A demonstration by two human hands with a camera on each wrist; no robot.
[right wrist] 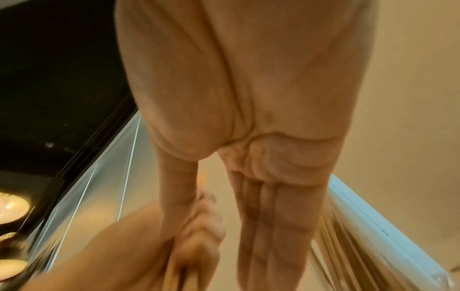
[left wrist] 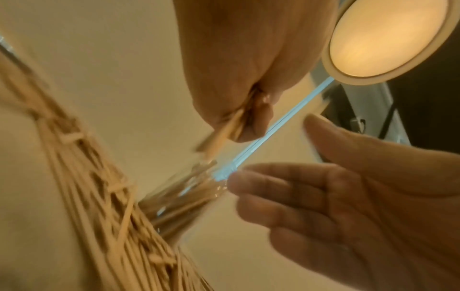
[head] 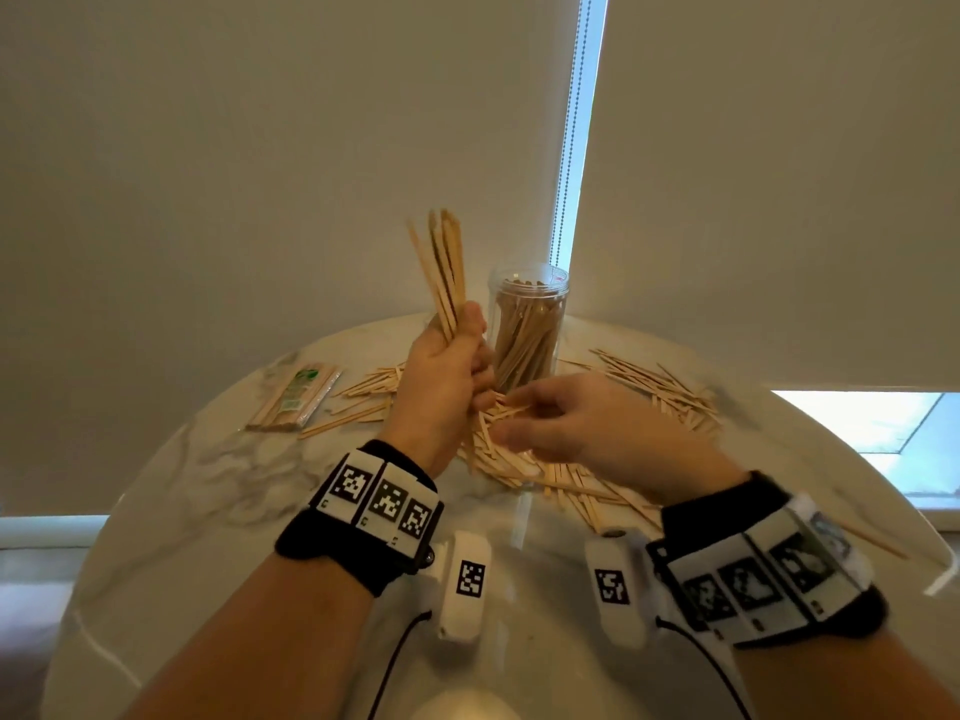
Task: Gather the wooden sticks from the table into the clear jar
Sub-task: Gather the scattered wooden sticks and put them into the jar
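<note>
The left hand (head: pixel 447 376) is curled round a bundle of thin pale wooden sticks (head: pixel 444 272), held upright with the tips fanning out above the fist. The right hand (head: pixel 566 423) hovers just beside it, fingers loosely spread over a heap of loose wooden sticks (head: pixel 524 472); whether it pinches any cannot be told. Just behind both hands stands the clear cylindrical plastic jar (head: pixel 527 330), upright and already holding many sticks. More sticks lie scattered to its right (head: pixel 670 392) on the round pale marble counter (head: pixel 208 459). A wrapped pack of sticks with a green label (head: pixel 296 397) lies at the far left.
</note>
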